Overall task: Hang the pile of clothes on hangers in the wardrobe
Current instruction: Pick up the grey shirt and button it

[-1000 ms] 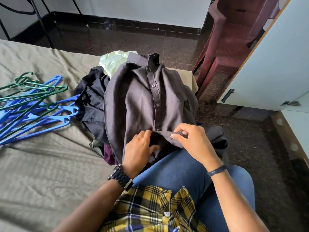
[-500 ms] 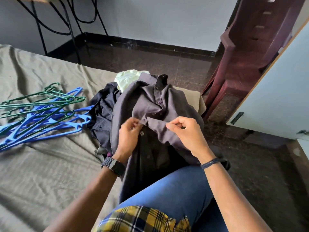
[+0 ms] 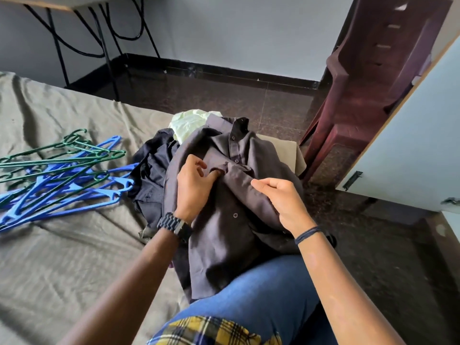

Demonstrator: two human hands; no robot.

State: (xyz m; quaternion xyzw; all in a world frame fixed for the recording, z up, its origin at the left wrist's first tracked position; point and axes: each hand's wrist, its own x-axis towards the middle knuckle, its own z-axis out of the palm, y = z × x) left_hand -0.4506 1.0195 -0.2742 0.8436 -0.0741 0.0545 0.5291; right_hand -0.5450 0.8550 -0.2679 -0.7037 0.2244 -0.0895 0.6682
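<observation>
You are seated at the edge of the bed point(image 3: 49, 257), one blue-jeaned leg point(image 3: 249, 295) in view, with a single grey button-up shirt point(image 3: 224, 232) draped from the clothes pile point(image 3: 159, 170) down onto your lap. The shirt lies front up, collar pointing away from you, and its button placket runs toward you; four buttons can be counted along it.

Your left hand point(image 3: 193, 188) rests on the shirt front just left of the placket, and its fingers point(image 3: 214, 174) are curled closed, pinching a fold of the grey fabric. Your right hand point(image 3: 281, 200) sits just right of the placket, with thumb and forefinger pinched together at the fabric's edge; whether cloth is actually caught between them cannot be told. The two hands are near each other, one on either side of the placket.

Under and behind the shirt, the pile shows at least three other garments: one black point(image 3: 151, 175), one pale green point(image 3: 189, 120), and one beige point(image 3: 286, 155).

The hangers point(image 3: 62, 175) lie in one tangled heap on the bed to your left, well apart from the shirt. They come in two colours, blue and green; the exact number of each cannot be counted because they overlap.

One wardrobe door point(image 3: 410, 135) stands at your right.
</observation>
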